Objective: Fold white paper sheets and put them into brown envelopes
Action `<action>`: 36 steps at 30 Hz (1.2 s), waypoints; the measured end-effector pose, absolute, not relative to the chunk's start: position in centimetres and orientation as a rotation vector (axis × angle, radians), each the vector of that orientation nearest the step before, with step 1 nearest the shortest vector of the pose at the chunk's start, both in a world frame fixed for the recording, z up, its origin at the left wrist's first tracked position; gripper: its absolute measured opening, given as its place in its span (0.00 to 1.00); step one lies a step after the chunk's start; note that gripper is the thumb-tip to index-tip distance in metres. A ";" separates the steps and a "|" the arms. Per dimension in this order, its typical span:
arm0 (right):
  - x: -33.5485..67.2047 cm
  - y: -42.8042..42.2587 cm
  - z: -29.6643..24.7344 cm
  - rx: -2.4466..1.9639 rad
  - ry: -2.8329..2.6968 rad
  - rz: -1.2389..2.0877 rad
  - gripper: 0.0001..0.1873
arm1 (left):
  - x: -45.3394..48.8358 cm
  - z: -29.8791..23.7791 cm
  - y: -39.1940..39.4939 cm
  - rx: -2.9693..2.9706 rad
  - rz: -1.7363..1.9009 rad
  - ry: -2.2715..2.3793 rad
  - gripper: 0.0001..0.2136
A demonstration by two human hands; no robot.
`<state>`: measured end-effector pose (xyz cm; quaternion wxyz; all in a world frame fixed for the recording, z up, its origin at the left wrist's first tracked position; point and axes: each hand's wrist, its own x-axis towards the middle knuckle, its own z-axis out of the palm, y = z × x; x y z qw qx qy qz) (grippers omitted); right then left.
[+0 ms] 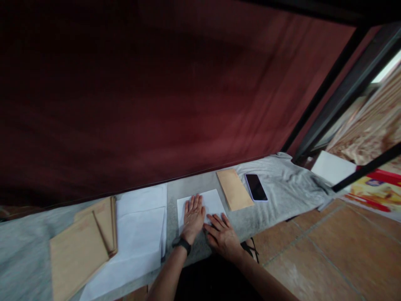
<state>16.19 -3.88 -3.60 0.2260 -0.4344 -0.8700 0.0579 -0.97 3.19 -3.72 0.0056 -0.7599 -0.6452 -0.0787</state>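
Paper (213, 201) lies flat on grey cloth (278, 177), in the middle of a narrow surface, with both hands on it. The left hand (193, 216) is laid palm down over its left and middle part, the fingers straight and close together, the thumb a little out to the right; a dark watch (182, 243) is on that wrist. The right hand (224, 235) is at the near right edge, its fingers fanned apart, with the fingertips on the paper. Neither hand is clamped on anything.

The piece looks shorter than the sheets (138, 234) at left, so I judge that it is folded at least once and is being pressed flat; its crease cannot be made out. Far right of it, one envelope (235, 190) lies by itself, just beside the paper, with a phone (257, 187) just to its right. Whether that envelope holds anything I cannot tell.

As for what is done, the paper seems part-way through, probably folded but not inside any envelope. Much appears left: the sheets at left lie flat in a loose, uneven pile, and further left brown envelopes (77, 259) are heaped askew, partly over the sheets. Neither hand is touching those piles, and how many pieces they hold cannot be counted from here.
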 end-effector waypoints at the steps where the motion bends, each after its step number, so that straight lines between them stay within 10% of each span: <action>1: 16.2 -3.9 -3.6 -1.197 -2.397 0.166 0.20 | -1.0 -3.8 3.3 -2.375 -0.248 -2.019 0.25; 36: 16.8 -3.7 -3.4 -1.177 -2.387 0.372 0.21 | -1.7 -5.1 -0.1 -2.463 -0.345 -1.801 0.24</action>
